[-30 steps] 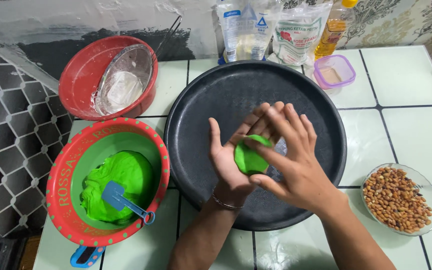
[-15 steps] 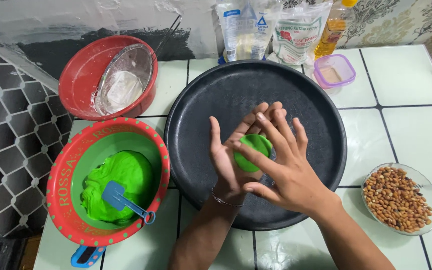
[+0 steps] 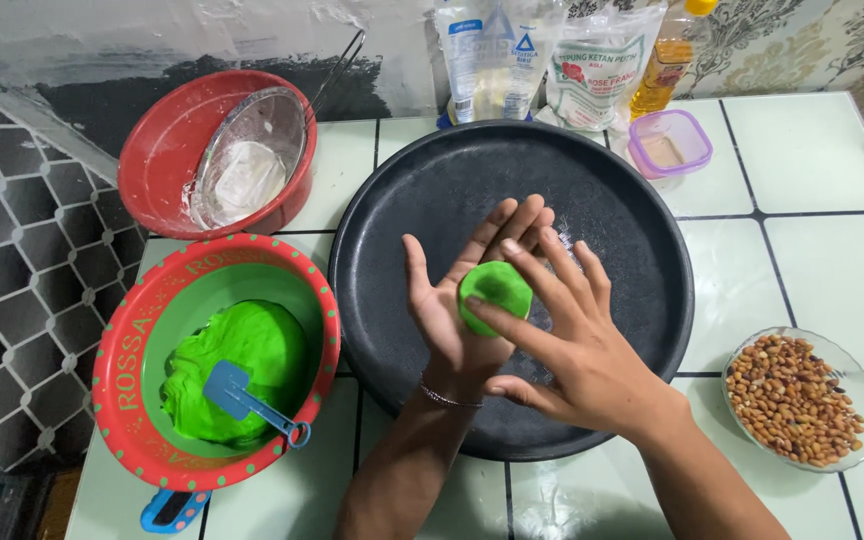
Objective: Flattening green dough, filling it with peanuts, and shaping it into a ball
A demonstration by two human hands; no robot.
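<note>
A small flattened piece of bright green dough [image 3: 495, 291] lies in the palm of my left hand [image 3: 457, 310], held over a large round black tray [image 3: 432, 190]. The fingers of my right hand [image 3: 567, 345] press on the dough from the right side. To the left stands a red bowl with a green inside [image 3: 142, 330], holding a big lump of the same green dough [image 3: 252, 355] and a blue scoop [image 3: 242, 400].
A red basin [image 3: 167, 130] with a metal sieve [image 3: 247, 165] in it sits at the back left. Behind the tray stand flour bags [image 3: 597, 60], an oil bottle [image 3: 667, 55] and a small purple-rimmed box [image 3: 669, 143]. A glass dish of peanuts [image 3: 797, 398] is at the right.
My right hand has slid back and forth over the dough in my left palm. The dough is now flatter and more exposed. Nothing else has moved.
</note>
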